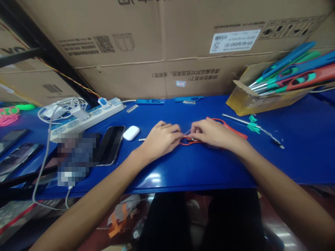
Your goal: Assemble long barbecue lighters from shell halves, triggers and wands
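Both my hands meet at the middle of the blue table [183, 170]. My right hand [209, 134] is closed on a red plastic handle piece [230, 128] that lies flat under it. My left hand [161, 139] pinches a thin metal rod [142, 139], whose end meets the red piece between my fingertips. Another bare metal rod with green plastic bits [252, 123] lies to the right of my right hand.
A cardboard box [251, 101] at the back right holds several finished blue, green and red tools [295, 73]. A white earbud case [131, 132], a phone [111, 144] and a power strip [86, 118] with cables lie to the left. Big cartons [167, 45] wall the back.
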Tool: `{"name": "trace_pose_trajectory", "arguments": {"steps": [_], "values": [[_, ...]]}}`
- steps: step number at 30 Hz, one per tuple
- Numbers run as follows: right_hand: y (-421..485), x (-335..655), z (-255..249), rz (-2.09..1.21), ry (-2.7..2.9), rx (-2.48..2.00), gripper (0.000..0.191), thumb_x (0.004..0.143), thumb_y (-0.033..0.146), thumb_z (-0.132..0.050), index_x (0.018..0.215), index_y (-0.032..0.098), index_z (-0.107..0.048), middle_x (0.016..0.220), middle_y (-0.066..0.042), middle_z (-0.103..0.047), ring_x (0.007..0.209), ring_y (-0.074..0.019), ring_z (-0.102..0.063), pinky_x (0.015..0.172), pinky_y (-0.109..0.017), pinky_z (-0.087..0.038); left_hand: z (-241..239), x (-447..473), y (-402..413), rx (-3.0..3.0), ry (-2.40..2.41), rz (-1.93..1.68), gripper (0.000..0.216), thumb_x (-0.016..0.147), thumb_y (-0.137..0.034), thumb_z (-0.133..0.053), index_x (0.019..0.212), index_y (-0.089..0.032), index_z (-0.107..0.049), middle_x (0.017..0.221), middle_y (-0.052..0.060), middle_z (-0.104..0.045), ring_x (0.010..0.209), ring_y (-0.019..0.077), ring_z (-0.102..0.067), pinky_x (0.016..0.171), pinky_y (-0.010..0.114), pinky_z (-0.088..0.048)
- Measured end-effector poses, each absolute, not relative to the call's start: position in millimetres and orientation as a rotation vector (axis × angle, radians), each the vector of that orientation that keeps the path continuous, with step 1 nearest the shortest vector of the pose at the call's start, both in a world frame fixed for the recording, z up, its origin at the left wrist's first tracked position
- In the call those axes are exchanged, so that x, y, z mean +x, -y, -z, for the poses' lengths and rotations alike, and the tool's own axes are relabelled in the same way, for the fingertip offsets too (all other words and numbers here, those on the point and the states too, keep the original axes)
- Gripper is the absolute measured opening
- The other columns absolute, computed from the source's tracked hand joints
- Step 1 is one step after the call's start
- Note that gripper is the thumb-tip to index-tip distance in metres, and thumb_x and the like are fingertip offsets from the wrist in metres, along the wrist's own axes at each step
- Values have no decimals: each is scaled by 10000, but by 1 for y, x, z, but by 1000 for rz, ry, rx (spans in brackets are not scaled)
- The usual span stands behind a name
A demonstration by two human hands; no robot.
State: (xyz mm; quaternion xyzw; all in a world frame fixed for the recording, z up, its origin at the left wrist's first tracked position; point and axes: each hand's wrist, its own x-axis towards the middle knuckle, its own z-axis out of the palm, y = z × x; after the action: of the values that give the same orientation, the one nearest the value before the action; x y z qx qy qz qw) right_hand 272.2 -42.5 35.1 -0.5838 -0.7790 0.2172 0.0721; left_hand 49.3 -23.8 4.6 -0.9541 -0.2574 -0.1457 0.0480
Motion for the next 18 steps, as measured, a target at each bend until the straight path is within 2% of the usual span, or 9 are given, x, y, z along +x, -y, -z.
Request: {"name": "trace_pose_trajectory", "arguments": {"steps": [9,18], "values": [[44,273,-36,-613,2362,-1750,147,958,251,-613,829,204,-665,767,9,-727,668,-139,-603,702,-303,-374,-3,48,26,-2898,752,449,213,1058,-271,-526,1110,-222,-727,1077,20,-731,941,185,-686,828,350,-370],[42,274,-35,-566,2373,-1707,158,945,263,-635,810,203,-692,712,12,-677,637,-133,-552,620,-289,-307,-5,48,27,-2904,747,427,244,1066,-262,-513,1106,-239,-753,1085,18,-724,946,177,-681,846,348,-367]]}}
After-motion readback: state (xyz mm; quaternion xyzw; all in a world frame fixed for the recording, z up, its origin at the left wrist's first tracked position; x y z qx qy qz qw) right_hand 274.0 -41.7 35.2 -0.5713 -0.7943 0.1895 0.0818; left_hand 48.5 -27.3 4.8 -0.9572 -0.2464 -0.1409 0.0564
